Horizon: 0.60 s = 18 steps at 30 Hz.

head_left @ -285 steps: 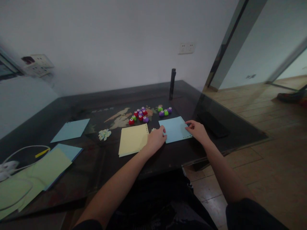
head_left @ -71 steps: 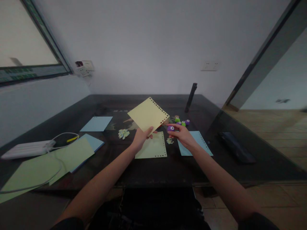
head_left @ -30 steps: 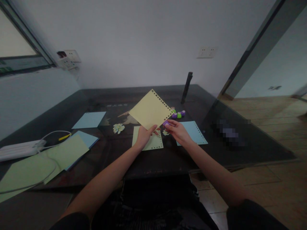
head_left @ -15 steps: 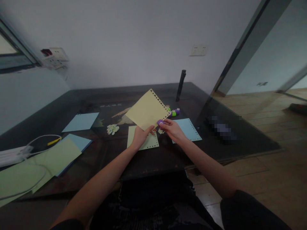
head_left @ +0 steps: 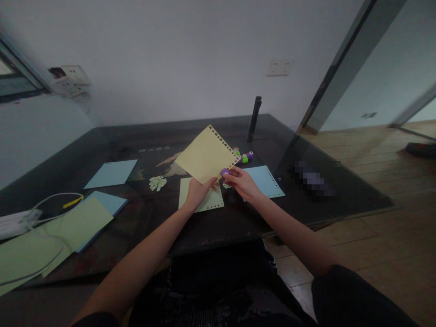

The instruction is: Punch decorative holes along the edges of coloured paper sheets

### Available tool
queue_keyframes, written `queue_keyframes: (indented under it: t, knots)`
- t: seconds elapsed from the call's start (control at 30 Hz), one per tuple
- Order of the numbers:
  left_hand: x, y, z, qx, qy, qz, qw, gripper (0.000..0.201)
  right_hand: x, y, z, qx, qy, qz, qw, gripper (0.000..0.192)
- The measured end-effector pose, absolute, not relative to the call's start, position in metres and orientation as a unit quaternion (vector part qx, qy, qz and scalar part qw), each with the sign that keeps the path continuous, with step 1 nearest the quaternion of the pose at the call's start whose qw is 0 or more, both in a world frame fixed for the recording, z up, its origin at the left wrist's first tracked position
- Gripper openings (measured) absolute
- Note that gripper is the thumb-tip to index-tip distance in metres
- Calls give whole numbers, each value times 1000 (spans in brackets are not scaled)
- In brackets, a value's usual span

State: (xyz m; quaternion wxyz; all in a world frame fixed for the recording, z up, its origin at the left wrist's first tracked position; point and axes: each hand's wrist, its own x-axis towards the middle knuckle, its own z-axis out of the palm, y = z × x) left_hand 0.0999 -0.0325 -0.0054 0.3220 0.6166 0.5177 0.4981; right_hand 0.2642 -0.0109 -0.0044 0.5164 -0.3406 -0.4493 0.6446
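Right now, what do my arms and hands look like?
Your left hand and right hand are bare, with nothing visibly worn on them. The forearms are bare too, up to a dark left sleeve and right sleeve.

On the table (head_left: 136,215), scraps (head_left: 158,183) lie left of the held sheet (head_left: 207,155)

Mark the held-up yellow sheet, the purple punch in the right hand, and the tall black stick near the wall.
Held-up yellow sheet (head_left: 205,155): head view, middle of its plain face.
Purple punch (head_left: 224,172): head view, its purple body.
Tall black stick (head_left: 254,120): head view, middle of its shaft.
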Motion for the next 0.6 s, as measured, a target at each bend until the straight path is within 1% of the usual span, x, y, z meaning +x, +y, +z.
queue_keyframes:
  t: [0.33,0.6]
  knots:
    - [101,-34,-1,630,514,491,313,21,262,-9,-8,-340,-419,660,524,37]
    - [100,-32,-5,634,504,497,312,19,262,-9,-11,-327,-428,656,528,32]
